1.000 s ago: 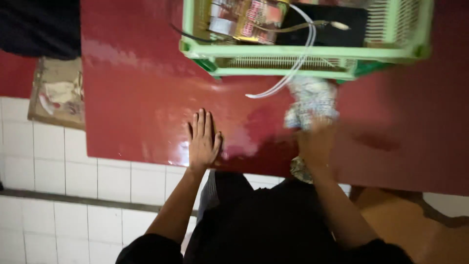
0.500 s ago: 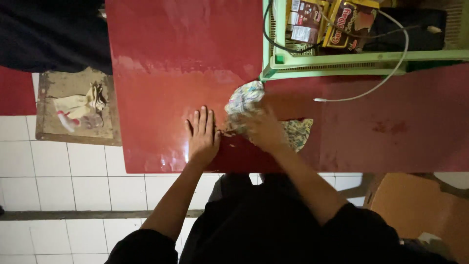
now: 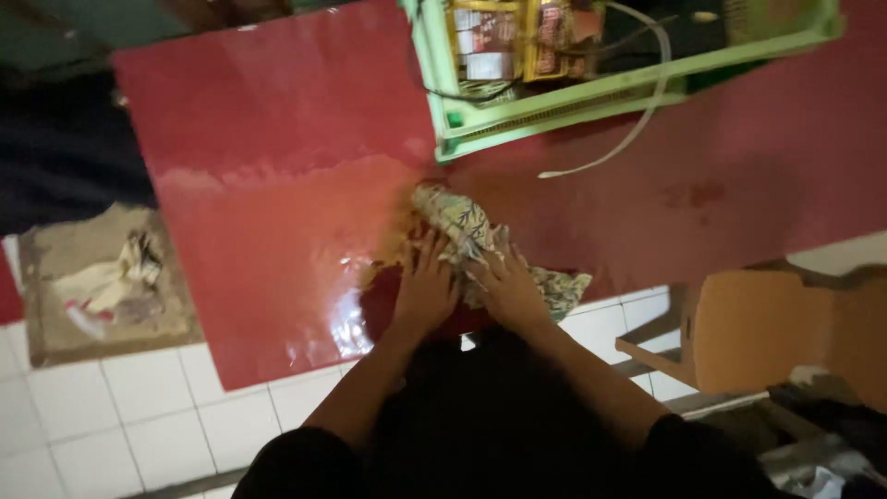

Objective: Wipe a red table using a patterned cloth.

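Filling most of the view, the glossy red bench [image 3: 277, 212] carries a green plastic basket [image 3: 591, 92] at its far side, with packets inside and a white cable [image 3: 637, 120] trailing out onto the red top. Near the front edge lies a crumpled patterned cloth [image 3: 462, 226]. Both hands press flat on it, fingers spread wide: the left hand [image 3: 425, 291] beside the right hand [image 3: 508, 291].

A: Cloth? 
B: Patterned cloth [image 3: 467, 231], pale w/ green-yellow leafy print, crumpled, lying on the glossy red tabletop [image 3: 277, 185] nr its front edge.
A: Flat? 
B: No, bunched at the far end; one corner hangs past the edge at right.
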